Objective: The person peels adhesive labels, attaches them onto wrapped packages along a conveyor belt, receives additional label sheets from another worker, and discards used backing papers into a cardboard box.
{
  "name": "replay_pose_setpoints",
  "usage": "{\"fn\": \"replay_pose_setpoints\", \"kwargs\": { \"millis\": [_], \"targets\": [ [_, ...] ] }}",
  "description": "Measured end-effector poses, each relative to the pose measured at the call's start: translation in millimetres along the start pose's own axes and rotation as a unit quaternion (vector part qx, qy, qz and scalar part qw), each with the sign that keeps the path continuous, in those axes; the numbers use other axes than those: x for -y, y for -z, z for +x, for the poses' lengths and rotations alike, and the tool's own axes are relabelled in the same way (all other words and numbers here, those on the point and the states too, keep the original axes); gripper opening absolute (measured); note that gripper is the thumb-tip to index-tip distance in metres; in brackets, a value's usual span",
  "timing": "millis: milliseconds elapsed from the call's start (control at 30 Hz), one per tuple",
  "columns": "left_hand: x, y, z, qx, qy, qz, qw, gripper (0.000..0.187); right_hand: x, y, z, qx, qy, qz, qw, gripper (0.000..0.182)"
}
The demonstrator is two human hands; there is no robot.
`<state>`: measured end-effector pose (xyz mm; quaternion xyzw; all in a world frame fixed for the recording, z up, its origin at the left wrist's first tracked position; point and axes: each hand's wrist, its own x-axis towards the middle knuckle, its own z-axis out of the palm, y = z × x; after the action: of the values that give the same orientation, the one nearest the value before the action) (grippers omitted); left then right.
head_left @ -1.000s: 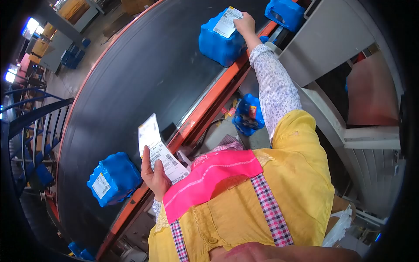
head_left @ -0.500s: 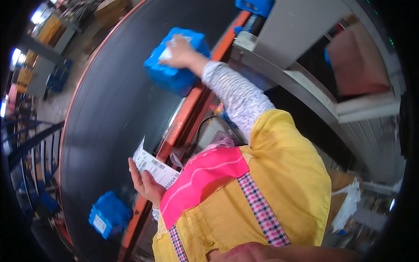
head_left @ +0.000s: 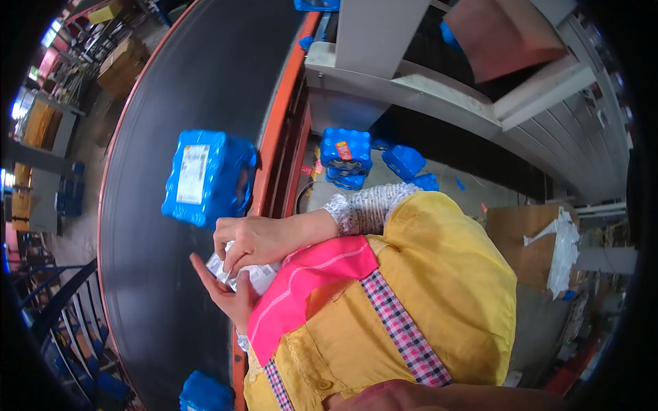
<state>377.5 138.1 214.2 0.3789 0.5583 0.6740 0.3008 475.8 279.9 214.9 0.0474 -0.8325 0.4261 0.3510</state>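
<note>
A blue shrink-wrapped pack (head_left: 208, 177) with a white shipping label on top lies on the black conveyor belt (head_left: 151, 137), near its orange edge. My left hand (head_left: 226, 294) holds a strip of white labels (head_left: 255, 275) close to my chest. My right hand (head_left: 250, 240) has come in over that strip and its fingers pinch the strip's top end. Both hands sit just below the labelled pack, apart from it. A second blue pack (head_left: 204, 393) shows at the bottom of the belt.
An orange rail (head_left: 274, 144) borders the belt on my side. Several blue packs (head_left: 346, 152) lie on the floor below a grey metal chute (head_left: 411, 82). A cardboard box with white plastic (head_left: 541, 246) stands at right. Shelving and boxes stand beyond the belt at left.
My right hand left the labelled pack and came back to the label strip in my left hand. The pack has travelled down the belt toward me, and the view has swung.
</note>
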Motion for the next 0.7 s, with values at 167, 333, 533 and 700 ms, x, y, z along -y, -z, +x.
{"fn": "replay_pose_setpoints", "kwargs": {
  "millis": [167,333,533,700],
  "targets": [
    [38,39,-3,0.043,0.036,-0.056,0.997,0.013,14,-4,-9,-0.015,-0.056,-0.044,0.997,0.01],
    [38,46,2,-0.053,0.039,0.063,0.996,0.03,4,-5,-9,-0.075,-0.007,-0.049,0.996,0.008],
    [19,67,17,-0.254,-0.033,-0.065,0.964,0.029,3,31,-6,-0.353,-0.116,0.113,0.922,0.01],
    [15,114,11,-0.309,-0.067,-0.026,0.948,0.05,-32,86,-20,-0.487,-0.25,-0.009,0.837,0.016]
  ]
}}
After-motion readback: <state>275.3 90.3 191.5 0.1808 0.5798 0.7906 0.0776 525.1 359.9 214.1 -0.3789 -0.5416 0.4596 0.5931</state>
